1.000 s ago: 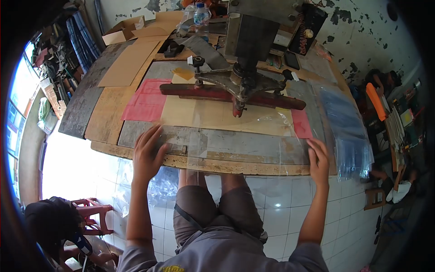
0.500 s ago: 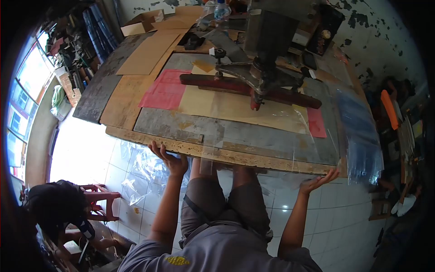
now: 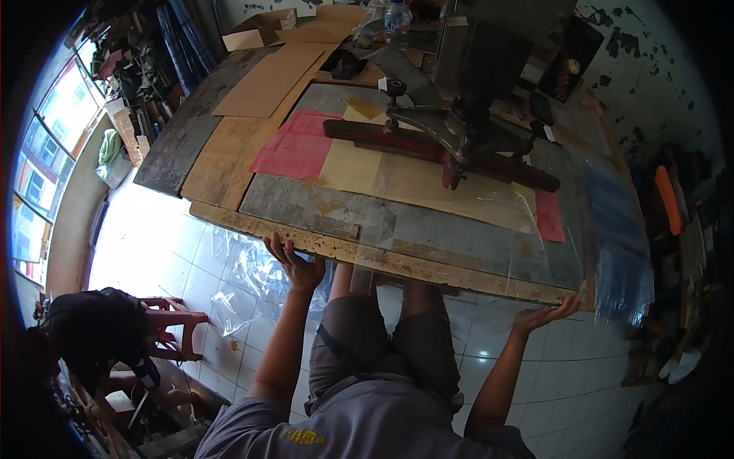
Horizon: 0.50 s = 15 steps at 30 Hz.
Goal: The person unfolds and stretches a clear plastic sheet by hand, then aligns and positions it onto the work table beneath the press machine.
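My left hand (image 3: pixel 297 264) touches the wooden front edge (image 3: pixel 428 269) of the worktable from below, fingers apart. Under the right end of that edge, my right hand (image 3: pixel 544 314) lies palm up with its fingers stretched out. Clear plastic film (image 3: pixel 372 249) hangs over the edge between my hands. A yellowish sheet (image 3: pixel 424 187) with pink-red pieces (image 3: pixel 294 145) at its ends rests on the grey plate (image 3: pixel 306 210). Above it is the dark red bar (image 3: pixel 382 138) of a press (image 3: pixel 466 126).
A stack of clear bluish plastic (image 3: pixel 618 245) hangs off the table's right side. Cardboard (image 3: pixel 267 80) and an open box (image 3: pixel 256 32) lie at the back left. A person (image 3: pixel 99 336) is at the lower left beside a red stool (image 3: pixel 174 325). Plastic lies on the floor (image 3: pixel 382 375).
Both hands have moved from the tabletop down to the front edge, and their palms have turned up. The view has shifted and tilted, so the table appears further right.
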{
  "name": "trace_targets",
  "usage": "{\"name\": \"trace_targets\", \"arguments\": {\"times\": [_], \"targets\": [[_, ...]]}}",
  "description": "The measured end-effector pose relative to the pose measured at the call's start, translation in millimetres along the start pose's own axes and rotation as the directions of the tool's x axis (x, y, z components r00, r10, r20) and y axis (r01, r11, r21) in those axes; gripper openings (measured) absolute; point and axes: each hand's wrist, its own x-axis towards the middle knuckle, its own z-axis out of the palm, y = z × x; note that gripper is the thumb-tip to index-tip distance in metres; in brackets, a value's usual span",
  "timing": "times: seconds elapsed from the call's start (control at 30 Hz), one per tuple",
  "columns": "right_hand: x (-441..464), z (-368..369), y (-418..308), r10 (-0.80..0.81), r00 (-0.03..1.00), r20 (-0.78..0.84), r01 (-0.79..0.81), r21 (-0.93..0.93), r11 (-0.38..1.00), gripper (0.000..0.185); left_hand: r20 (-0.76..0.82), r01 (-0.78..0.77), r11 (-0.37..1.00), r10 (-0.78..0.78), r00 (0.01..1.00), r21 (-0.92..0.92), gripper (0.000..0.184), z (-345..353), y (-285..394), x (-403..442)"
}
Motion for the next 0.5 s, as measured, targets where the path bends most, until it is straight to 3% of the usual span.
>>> {"name": "trace_targets", "arguments": {"times": [0.5], "targets": [[1.7,-3.3,-5.6,-0.001,1.0,0.024,0.002,-0.036,0.999,0.06,-0.021,-0.01,1.0,0.01,1.0,0.009,0.095,3.0,-0.4,-1.2]]}}
